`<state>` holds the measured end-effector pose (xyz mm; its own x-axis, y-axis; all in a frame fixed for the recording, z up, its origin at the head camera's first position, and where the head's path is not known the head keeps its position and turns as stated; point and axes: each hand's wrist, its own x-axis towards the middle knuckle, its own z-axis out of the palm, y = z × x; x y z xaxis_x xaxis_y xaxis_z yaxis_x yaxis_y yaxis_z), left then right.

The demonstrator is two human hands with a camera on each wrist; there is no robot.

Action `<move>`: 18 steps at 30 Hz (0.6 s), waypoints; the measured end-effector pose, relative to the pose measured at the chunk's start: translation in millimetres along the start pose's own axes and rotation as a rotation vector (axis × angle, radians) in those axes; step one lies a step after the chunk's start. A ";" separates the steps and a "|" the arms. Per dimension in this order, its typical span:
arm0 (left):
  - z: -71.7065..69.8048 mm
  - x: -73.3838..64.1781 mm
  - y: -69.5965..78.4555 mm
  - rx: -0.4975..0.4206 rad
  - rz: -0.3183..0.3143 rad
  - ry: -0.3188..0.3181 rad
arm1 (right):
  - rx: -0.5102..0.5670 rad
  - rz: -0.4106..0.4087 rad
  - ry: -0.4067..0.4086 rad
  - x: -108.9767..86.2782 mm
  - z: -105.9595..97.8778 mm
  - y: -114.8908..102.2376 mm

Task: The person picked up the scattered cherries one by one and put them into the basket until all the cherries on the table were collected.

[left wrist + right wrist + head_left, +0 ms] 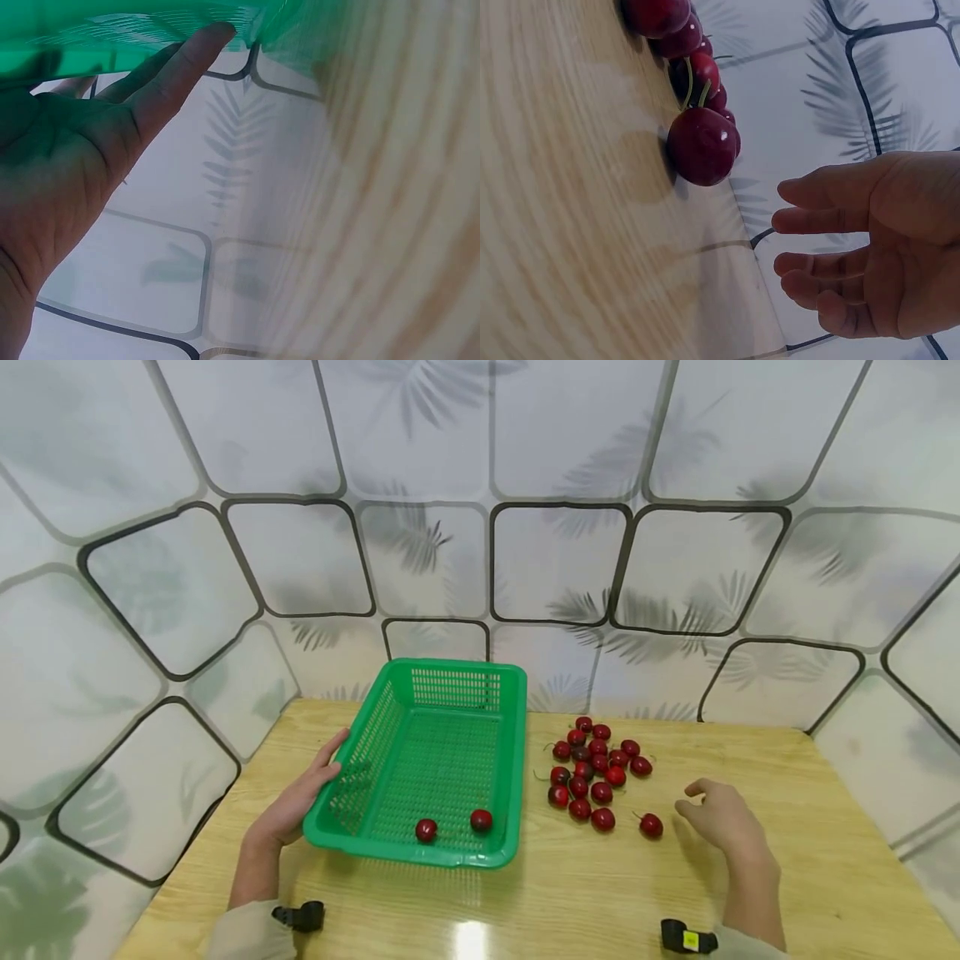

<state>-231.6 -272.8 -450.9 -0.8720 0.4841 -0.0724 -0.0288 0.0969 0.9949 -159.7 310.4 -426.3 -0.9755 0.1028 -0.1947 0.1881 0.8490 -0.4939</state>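
Note:
A green plastic basket [452,858] with slotted walls stands on the table, with two dark red cherries [482,820] inside near its front wall. My left hand [298,797] rests against the basket's left side; in the left wrist view its fingers [176,79] stretch straight along the outer wall. On the right, my right hand [723,818] hovers over the table with loosely bent fingers and nothing in them. Closest to it lies a single cherry [651,826] with a green stem, seen large in the right wrist view, apart from the fingertips. Left of that is a group of cherries [600,792].
The wooden table [600,893] meets a patterned wall covering [558,564] at the back and sides. Cherries in the group lie close together between the basket and my right hand. Black bands [303,917] sit on both wrists.

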 end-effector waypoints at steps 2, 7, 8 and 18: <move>0.0 0.7 1.0 -0.005 -0.002 0.003 | 0.015 -0.003 -0.009 1.2 1.1 1.8; 0.2 1.8 1.4 -0.019 -0.012 -0.003 | 0.138 0.038 -0.059 3.9 11.1 4.0; 0.3 2.0 1.4 -0.021 -0.013 -0.003 | 0.162 0.048 -0.064 4.6 13.3 3.9; 1.9 0.7 2.5 0.009 -0.011 0.016 | 0.119 0.037 -0.056 13.8 23.7 -4.4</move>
<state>-231.4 -270.6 -448.6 -0.8793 0.4692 -0.0824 -0.0344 0.1099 0.9933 -171.3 295.8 -446.9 -0.9603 0.1016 -0.2598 0.2396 0.7775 -0.5814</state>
